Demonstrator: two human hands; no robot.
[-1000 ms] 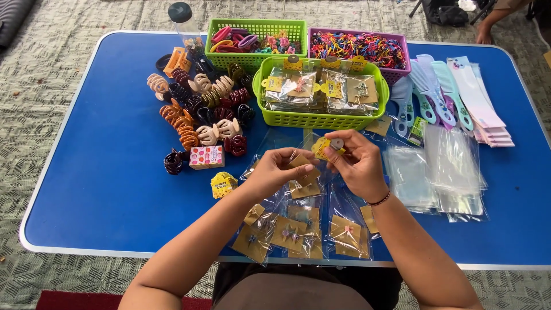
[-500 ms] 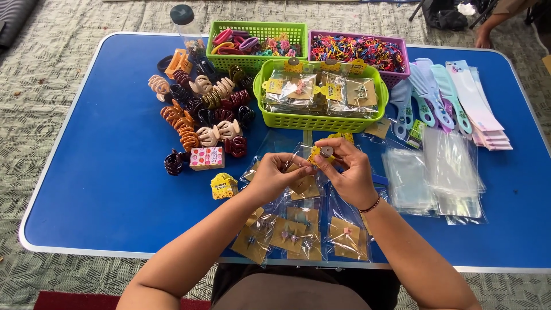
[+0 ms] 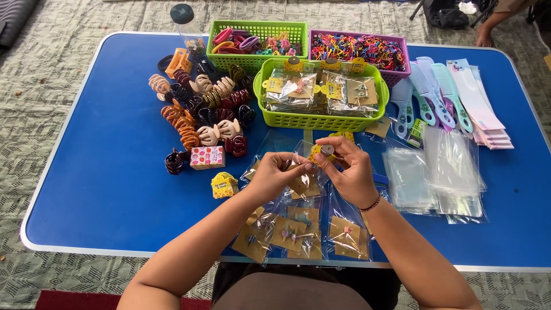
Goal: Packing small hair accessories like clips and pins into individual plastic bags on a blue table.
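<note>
Both hands stay almost where they were, just in front of the lime-green basket (image 3: pixel 321 120), barely shifting. Left hand (image 3: pixel 275 175) pinches the clear little bag (image 3: pixel 298 172) with curled fingers, while right hand (image 3: pixel 347 169) grips the small yellow card (image 3: pixel 317 154) at the bag's mouth. Packed cards (image 3: pixel 298 232) lie below the basket, hair claws (image 3: pixel 201 112) to its left.
</note>
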